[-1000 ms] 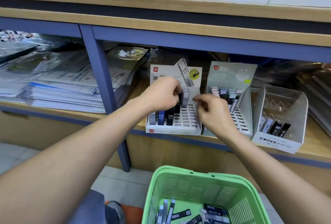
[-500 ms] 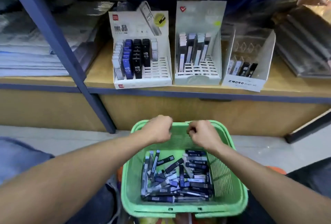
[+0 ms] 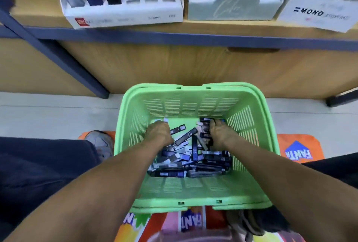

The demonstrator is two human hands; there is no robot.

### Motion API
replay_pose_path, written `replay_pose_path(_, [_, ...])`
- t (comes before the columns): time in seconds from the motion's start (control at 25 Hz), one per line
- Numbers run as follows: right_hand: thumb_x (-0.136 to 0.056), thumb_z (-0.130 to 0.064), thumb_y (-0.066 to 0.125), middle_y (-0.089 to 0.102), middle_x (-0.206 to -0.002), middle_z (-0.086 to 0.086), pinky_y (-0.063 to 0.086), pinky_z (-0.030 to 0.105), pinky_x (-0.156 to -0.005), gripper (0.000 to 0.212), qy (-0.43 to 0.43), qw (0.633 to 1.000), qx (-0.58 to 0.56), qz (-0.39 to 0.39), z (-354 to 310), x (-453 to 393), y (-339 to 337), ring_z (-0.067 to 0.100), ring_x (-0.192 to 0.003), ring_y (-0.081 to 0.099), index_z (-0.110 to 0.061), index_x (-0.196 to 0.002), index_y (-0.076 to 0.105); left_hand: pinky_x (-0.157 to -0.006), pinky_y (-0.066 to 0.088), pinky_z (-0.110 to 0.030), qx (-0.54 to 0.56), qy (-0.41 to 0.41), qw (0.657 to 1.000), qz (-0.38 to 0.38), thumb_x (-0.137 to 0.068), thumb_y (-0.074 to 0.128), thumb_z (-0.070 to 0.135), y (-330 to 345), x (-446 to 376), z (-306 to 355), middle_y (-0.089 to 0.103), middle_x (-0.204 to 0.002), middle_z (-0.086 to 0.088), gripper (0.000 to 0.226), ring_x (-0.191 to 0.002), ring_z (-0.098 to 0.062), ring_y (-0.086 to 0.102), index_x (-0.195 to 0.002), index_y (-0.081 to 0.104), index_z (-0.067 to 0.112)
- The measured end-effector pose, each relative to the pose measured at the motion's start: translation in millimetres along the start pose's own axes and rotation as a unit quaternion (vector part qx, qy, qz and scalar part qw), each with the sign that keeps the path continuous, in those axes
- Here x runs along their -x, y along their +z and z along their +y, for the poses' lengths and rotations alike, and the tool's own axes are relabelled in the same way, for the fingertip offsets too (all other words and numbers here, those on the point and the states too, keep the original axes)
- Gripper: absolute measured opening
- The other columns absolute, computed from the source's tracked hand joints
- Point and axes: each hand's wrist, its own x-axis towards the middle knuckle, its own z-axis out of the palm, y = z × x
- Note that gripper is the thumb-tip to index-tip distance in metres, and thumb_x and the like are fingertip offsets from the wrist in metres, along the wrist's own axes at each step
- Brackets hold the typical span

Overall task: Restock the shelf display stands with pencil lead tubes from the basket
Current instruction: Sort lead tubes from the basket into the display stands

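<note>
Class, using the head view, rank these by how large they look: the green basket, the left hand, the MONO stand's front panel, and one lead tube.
1. Green basket, by far the largest.
2. MONO stand's front panel.
3. Left hand, smaller, though the panel is cropped, so unsure.
4. Lead tube, smallest.

green slatted basket (image 3: 249,125), orange Fanta mat (image 3: 298,150)

Both forearms are bare, no sleeves, watch or rings showing. Dark navy trousers (image 3: 38,164) cover the legs, and a grey sneaker (image 3: 100,143) shows at left.
</note>
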Motion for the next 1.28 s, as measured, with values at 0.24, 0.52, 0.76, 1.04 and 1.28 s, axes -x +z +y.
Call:
replay_pose_path(0.24, [-0.082,-0.02,0.08,0.012,-0.163,0.023,0.017,0.051,-0.125,0.113,0.016,0.996,0.082,0.033,2,-21,20,0.039,-0.151,0.016,-0.003,-0.158,-0.001,-0.108,0.042,-0.044,0.021,-0.031,0.999,0.034,-0.086,0.078,0.024,31,-17,4,0.04,-0.139,-0.02,0.08,-0.13,-0.036,0.042,-0.145,0.027,0.003])
replay_pose_path(0.52, [-0.085,-0.022,0.078,0.035,-0.143,0.026,0.046,0.041,-0.108,0.088,0.043,0.999,-0.024,0.021,0,-26,22,0.037,-0.13,0.044,-0.001,-0.148,0.021,-0.104,0.038,-0.046,-0.004,0.008,0.999,0.054,-0.084,0.076,0.03,39,-22,6,0.052,-0.13,-0.015,0.072,-0.125,-0.033,0.047,-0.139,0.038,0.004])
replay_pose_path(0.76, [-0.086,-0.018,0.075,0.047,-0.135,0.021,0.051,0.036,-0.091,0.072,0.104,0.966,-0.228,0.062,-14,-34,32,0.035,-0.118,0.055,0.0,-0.138,0.029,-0.098,0.047,-0.04,0.127,0.006,0.992,0.018,-0.077,0.082,0.035,39,-30,16,0.046,-0.127,-0.014,0.066,-0.12,-0.033,0.046,-0.124,0.048,0.004])
replay_pose_path(1.04, [-0.084,-0.013,0.079,0.062,-0.116,0.013,0.045,0.029,-0.071,0.085,0.179,0.9,-0.39,0.074,-28,-43,33,0.028,-0.089,0.057,0.001,-0.147,0.024,-0.079,0.047,-0.033,0.153,0.006,0.988,0.027,-0.081,0.08,0.021,42,-34,25,0.045,-0.108,-0.009,0.036,-0.1,-0.026,0.05,-0.079,0.045,0.011])
replay_pose_path(1.28, [-0.075,-0.02,0.087,0.069,-0.091,0.01,0.052,0.027,-0.063,0.034,0.176,0.889,-0.421,0.035,-28,-45,23,0.022,-0.076,0.065,-0.004,-0.097,0.067,-0.05,0.042,-0.025,0.262,-0.008,0.965,-0.033,-0.085,0.068,0.011,35,-38,31,0.058,-0.075,-0.004,0.016,-0.063,-0.017,0.055,-0.077,0.054,0.013])
